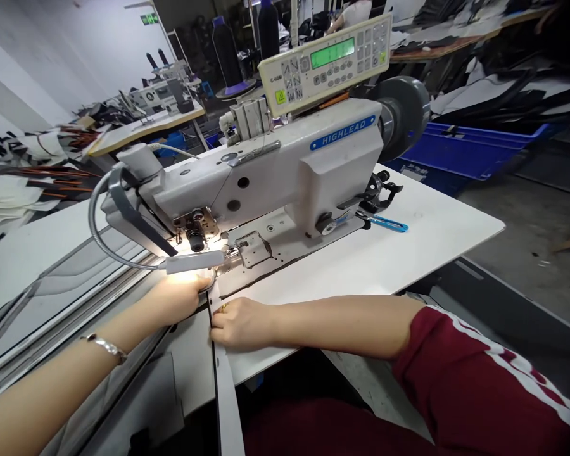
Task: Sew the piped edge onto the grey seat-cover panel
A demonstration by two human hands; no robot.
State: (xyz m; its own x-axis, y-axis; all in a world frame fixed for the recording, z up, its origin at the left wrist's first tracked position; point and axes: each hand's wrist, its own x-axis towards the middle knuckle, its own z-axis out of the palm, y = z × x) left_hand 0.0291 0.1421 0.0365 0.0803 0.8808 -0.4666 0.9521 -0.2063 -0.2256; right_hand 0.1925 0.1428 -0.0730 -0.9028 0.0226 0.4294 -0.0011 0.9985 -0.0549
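A grey and white sewing machine (pixel 266 164) fills the middle of the head view. By its needle area, under the lit lamp (pixel 194 261), my left hand (pixel 183 297) closes on the edge of a grey fabric panel (pixel 118 288); glare and the lamp hide some of its fingers. My right hand (pixel 241 324) pinches a long white strip (pixel 228 399) with a dark edge, just in front of the needle plate. From there the strip runs down over the table's front edge towards my lap.
Blue-handled snips (pixel 384 223) lie on the white table (pixel 437 212) right of the machine. A control panel (pixel 330 63) and thread cones (pixel 228 54) stand above it. Behind at right is a blue crate (pixel 475 149) with cut pieces. Another person (pixel 356 14) is at the back.
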